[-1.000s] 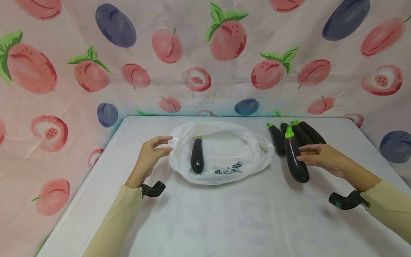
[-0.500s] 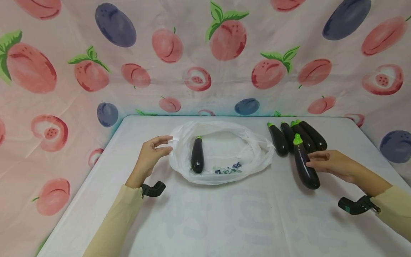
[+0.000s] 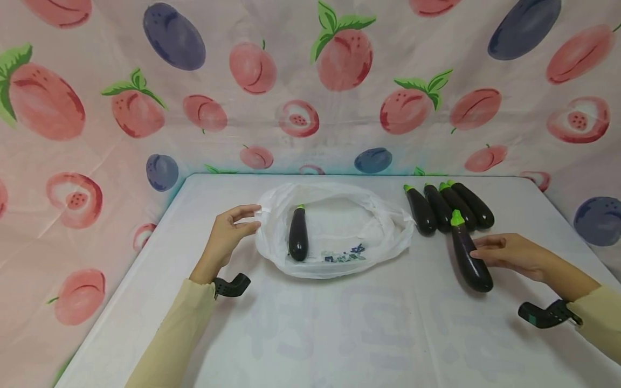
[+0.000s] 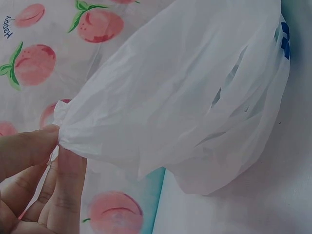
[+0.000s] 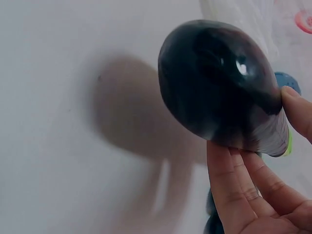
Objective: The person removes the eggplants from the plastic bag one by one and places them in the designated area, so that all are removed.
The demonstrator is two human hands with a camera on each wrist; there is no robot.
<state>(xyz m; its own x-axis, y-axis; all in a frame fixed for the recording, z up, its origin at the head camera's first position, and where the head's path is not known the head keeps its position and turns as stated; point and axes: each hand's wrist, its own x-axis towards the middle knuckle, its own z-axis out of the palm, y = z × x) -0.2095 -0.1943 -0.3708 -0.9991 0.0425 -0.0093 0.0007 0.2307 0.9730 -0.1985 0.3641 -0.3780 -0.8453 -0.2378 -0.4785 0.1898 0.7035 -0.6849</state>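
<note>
My left hand [image 3: 227, 237] pinches the left edge of a white plastic bag [image 3: 335, 269], gathered between thumb and fingers in the left wrist view [image 4: 61, 134]. The bag lies with its mouth wide, and one dark eggplant [image 3: 298, 237] with a green tip rests inside on its left. On the right, my right hand [image 3: 514, 256] grips another eggplant [image 3: 471, 261] between thumb and fingers, its green end pointing away from me. The right wrist view shows this eggplant's glossy round end [image 5: 219, 83] large, with its shadow on the table beneath.
Several eggplants [image 3: 439, 207] lie side by side at the back right of the white table [image 3: 339, 334], just beyond the held one. A fruit-print cloth [image 3: 301, 70] hangs behind the table and along its sides.
My right hand has moved right and toward me with the eggplant, away from the bag and the row of eggplants. My left hand and the bag have stayed in place.
</note>
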